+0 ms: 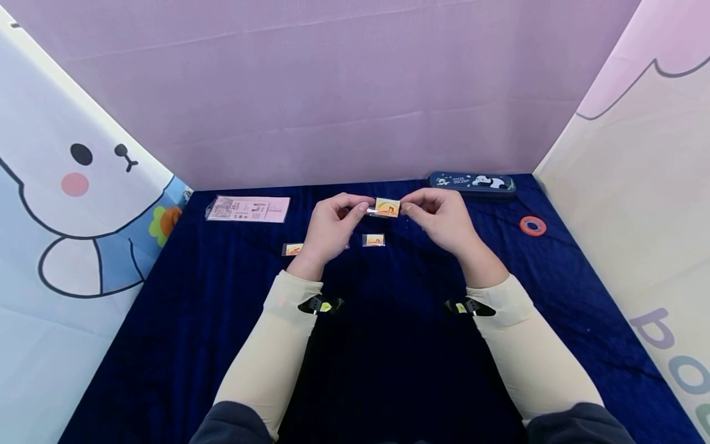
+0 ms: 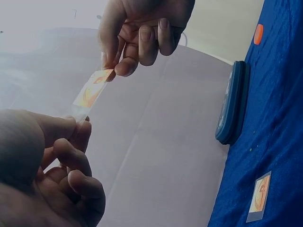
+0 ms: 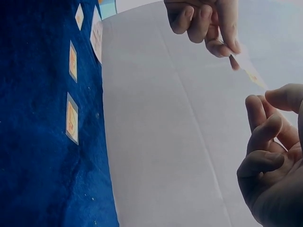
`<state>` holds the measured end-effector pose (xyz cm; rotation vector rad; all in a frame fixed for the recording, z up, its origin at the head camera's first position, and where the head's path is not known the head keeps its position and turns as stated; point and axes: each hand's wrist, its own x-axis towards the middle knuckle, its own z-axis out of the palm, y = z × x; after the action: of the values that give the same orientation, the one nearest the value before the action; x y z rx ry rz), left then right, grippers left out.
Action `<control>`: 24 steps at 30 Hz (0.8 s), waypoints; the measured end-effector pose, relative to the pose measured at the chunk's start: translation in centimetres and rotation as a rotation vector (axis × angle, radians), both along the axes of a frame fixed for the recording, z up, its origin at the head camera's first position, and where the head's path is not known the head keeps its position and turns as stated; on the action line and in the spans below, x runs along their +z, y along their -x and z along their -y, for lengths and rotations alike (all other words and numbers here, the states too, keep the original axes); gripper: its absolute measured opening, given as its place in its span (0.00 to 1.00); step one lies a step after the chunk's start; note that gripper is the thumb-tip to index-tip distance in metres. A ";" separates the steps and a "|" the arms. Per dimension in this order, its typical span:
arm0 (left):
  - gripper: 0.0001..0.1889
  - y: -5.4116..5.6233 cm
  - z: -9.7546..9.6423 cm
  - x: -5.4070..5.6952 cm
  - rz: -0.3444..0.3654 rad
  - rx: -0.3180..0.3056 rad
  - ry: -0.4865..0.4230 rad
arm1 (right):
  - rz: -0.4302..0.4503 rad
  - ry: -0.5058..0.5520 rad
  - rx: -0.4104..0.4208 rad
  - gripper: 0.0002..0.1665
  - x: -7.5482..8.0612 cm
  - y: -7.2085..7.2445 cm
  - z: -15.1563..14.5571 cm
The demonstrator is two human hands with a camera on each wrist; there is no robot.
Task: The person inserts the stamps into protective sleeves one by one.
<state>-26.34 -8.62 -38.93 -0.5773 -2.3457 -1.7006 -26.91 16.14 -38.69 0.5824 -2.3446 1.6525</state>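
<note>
Both hands hold up a small yellow-and-orange picture card in a clear sleeve (image 1: pixel 387 208), raised over the blue cloth. My left hand (image 1: pixel 331 227) pinches the sleeve's transparent left end between thumb and forefinger. At the opposite end, my right hand (image 1: pixel 440 217) pinches the printed edge, its other fingers loosely curled in the left wrist view. Below lies a similar sleeved card (image 1: pixel 374 240). Another sleeved card (image 1: pixel 293 249) is partly covered by the left hand and wrist. The right wrist view shows three such cards in a row, the nearest card (image 3: pixel 72 119) being largest in view.
A pink printed sheet in a clear sleeve (image 1: pixel 249 209) lies at the back left. The dark blue panda pencil case (image 1: pixel 473 184) stands at the back right against the fabric wall (image 1: pixel 355 123). Nearer the right side lies a red-orange tape roll (image 1: pixel 532 226).
</note>
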 end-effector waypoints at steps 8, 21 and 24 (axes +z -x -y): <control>0.10 0.1 -0.2 -0.2 -0.020 -0.019 -0.033 | 0.009 -0.015 0.041 0.06 0.0 -0.2 0.2; 0.09 0.0 -0.4 -0.1 0.024 -0.011 -0.051 | 0.013 -0.024 0.041 0.06 0.0 -0.1 0.2; 0.09 0.0 -0.4 -0.1 0.030 -0.009 -0.026 | 0.011 -0.013 0.058 0.06 0.0 -0.3 0.1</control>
<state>-26.31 -8.22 -39.04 -0.5628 -2.3413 -1.7525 -26.64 16.08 -38.72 0.6512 -2.3694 1.6698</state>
